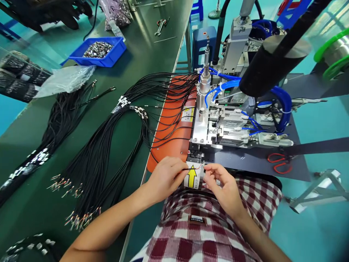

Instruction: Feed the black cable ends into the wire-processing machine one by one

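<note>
At the front of the machine, my left hand (167,178) pinches a thin black cable close to its stripped end. Fine red and white wires (198,167) stick out of that end toward my right hand (225,187). The fingertips of my right hand are closed at the wire tips; whether a small part sits between them is too small to tell. Just below the wires is a white label with a yellow arrow (192,176). Beyond my hands stands the metal machine (201,123), with several black cables (174,92) running into it across an orange plate (171,145).
On the green table (147,47) lie cable bundles (95,145), a blue tray (117,51) of small metal parts, a plastic bag (67,80) and a wrench (160,27). Red-handled scissors (280,162) rest on the dark plate at right. A black cylinder (272,65) hangs overhead.
</note>
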`<state>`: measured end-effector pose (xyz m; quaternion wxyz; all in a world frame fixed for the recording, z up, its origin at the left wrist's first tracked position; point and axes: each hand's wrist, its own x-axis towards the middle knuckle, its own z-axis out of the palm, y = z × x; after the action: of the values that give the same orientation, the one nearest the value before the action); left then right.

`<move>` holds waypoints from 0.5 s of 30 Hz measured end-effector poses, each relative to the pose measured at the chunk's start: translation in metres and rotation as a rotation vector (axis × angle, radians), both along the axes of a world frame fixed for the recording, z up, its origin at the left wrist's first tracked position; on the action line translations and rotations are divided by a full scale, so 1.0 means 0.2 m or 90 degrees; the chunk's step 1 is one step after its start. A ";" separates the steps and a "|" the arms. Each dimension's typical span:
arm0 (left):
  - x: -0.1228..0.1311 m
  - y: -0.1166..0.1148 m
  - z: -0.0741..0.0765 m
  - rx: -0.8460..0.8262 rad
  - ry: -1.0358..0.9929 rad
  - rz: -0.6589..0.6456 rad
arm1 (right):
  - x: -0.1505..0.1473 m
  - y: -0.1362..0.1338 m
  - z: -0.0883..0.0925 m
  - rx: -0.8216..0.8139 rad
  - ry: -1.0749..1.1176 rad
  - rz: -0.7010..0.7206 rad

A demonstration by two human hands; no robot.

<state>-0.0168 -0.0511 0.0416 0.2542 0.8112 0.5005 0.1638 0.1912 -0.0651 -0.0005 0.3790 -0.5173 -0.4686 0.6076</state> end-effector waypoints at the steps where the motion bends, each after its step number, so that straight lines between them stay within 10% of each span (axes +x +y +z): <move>1: 0.02 0.00 -0.01 0.002 0.009 -0.002 | -0.01 0.01 0.00 0.003 0.000 -0.005; 7: 0.11 0.03 0.01 -0.012 0.006 -0.043 | -0.04 0.02 -0.01 -0.004 0.012 -0.033; 15: 0.16 0.09 -0.02 -0.212 -0.318 0.035 | 0.01 0.04 -0.01 -0.009 0.096 -0.089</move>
<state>0.0155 -0.0325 0.0382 0.4945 0.6793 0.4641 0.2804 0.1924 -0.0569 -0.0017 0.4512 -0.5039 -0.3974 0.6202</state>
